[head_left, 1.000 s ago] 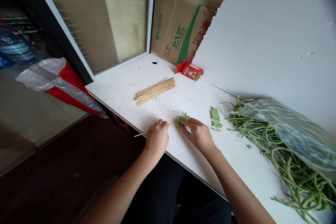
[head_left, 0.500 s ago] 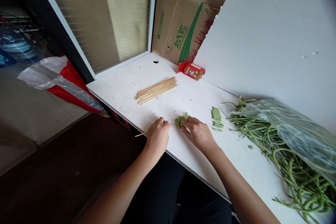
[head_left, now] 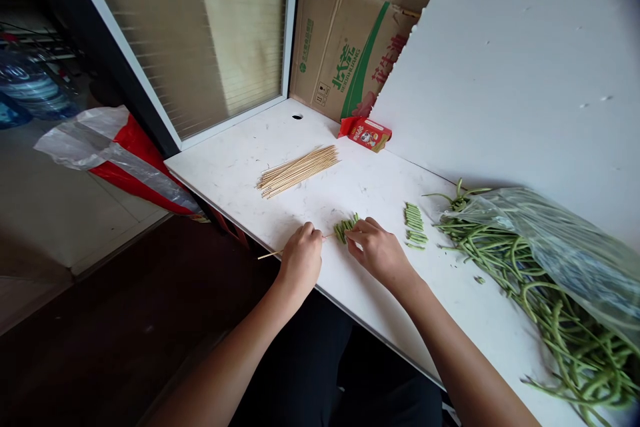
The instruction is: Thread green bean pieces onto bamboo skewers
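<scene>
My left hand [head_left: 303, 255] is closed around a thin bamboo skewer [head_left: 269, 255], whose one end sticks out to the left past the table edge. The skewer's other end runs right, to a row of cut green bean pieces [head_left: 342, 229]. At that row, my right hand [head_left: 376, 248] has its thumb and fingers pinched together on the near right pieces; the fingers partly cover them. A second row of cut bean pieces [head_left: 415, 223] lies to the right of my right hand. Farther back on the white table [head_left: 225, 170] is a bundle of bamboo skewers [head_left: 300, 171].
Long green beans [head_left: 560, 333] spill from a clear plastic bag [head_left: 575, 247] along the right side. A red box [head_left: 367, 135] stands at the back by a cardboard carton [head_left: 340, 60]. A glazed panel [head_left: 225, 33] borders the left; a white board [head_left: 525, 67] rises on the right.
Almost nothing differs. My right hand has shifted very slightly up and right at the bean row; my left hand keeps its grip on the skewer.
</scene>
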A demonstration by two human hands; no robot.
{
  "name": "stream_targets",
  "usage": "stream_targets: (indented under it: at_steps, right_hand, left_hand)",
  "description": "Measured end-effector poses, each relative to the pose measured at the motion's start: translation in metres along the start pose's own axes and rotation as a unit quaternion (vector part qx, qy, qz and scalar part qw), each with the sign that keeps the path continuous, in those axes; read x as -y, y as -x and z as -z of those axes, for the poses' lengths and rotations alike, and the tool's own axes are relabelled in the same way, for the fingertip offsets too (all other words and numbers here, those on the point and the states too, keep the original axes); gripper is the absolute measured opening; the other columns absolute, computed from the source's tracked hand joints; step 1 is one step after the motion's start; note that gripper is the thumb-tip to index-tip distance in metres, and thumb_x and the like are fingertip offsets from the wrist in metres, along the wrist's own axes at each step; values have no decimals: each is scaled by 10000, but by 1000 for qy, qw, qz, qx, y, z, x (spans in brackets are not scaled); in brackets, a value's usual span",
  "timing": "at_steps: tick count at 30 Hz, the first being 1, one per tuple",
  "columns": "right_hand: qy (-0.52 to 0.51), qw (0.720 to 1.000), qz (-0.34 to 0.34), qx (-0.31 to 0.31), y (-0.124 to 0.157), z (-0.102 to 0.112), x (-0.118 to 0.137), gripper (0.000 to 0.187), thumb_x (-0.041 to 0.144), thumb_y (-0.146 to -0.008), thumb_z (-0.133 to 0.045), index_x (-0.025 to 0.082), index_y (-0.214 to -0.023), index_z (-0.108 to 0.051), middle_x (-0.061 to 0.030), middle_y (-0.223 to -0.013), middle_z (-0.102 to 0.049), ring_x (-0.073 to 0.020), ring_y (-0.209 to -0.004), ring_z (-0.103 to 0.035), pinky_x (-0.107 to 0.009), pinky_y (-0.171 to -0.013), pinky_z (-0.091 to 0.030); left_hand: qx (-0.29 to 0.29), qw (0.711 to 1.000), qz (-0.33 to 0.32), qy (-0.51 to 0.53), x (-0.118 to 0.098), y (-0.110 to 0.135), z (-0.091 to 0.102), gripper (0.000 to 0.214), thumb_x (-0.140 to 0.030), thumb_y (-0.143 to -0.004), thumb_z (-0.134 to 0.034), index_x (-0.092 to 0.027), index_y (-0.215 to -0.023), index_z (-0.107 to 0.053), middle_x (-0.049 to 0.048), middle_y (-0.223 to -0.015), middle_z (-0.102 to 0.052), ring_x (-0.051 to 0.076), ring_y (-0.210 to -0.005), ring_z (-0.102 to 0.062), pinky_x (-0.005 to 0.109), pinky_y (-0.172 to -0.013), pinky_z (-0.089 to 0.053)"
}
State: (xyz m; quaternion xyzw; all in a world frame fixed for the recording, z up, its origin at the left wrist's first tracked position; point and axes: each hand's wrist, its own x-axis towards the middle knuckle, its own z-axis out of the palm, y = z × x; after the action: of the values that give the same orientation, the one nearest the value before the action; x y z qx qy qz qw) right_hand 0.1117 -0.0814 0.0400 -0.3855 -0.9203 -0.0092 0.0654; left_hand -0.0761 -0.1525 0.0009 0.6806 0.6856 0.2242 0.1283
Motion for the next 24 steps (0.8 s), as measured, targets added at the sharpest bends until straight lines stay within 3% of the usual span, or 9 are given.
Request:
stream_targets:
  at_steps: [16, 24]
  right_hand:
    - [1, 1000, -12, 4, -3, -2, 3, 219, 135, -976, -620, 205, -795, -721, -73, -839, -683, -212, -909, -598, -293, -518, -298]
    - [-20, 998, -36, -52, 6, 0, 1, 206, 171, -1006, -598, 227, -969, -792, -70, -909, -745, -211, -905, -622, -280, -531, -355]
  left_hand:
    - [-6, 1000, -1, 8, -1, 0, -1, 280, -1, -979, -488, -142, -1007, -728, 91, -1021, -687, 218, -955, -689, 337, -850, -562]
    - [-32, 998, -5, 51, 4, -1, -4, 274, 7, -968, -504, -154, -1027, -719, 79, -1016, -689, 211, -948, -677, 347, -847, -567]
